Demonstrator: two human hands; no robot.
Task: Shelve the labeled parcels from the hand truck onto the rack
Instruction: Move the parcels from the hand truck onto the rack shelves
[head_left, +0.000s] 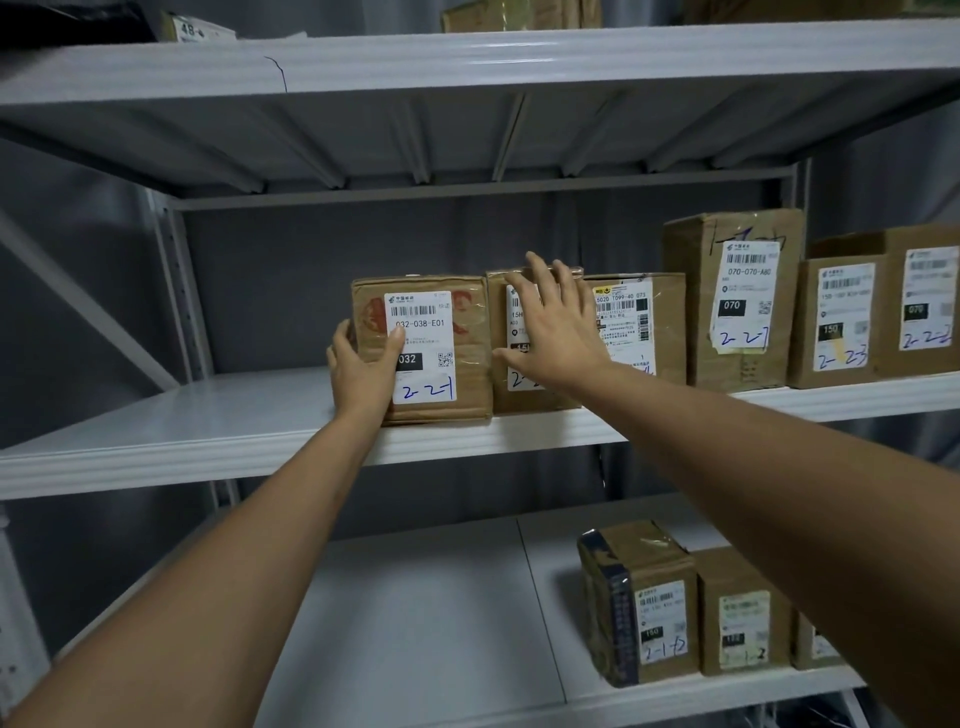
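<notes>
L hand (363, 364) grips parcel 032 (422, 348) to butt it vs neighbour parcel (524, 364). R hand (550, 322), fingers straight, steadies that one on shelf (208, 415).

Second parcel's label (519, 332) half behind the right hand (556, 325), rightmost box (922, 296) cut by the edge.

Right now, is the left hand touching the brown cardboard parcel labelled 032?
Touching: the head view shows the left hand gripping the brown cardboard parcel at its left edge, thumb on the label.

Brown parcels (436, 348) (white labels (421, 347)), grey rack (208, 421)
</notes>
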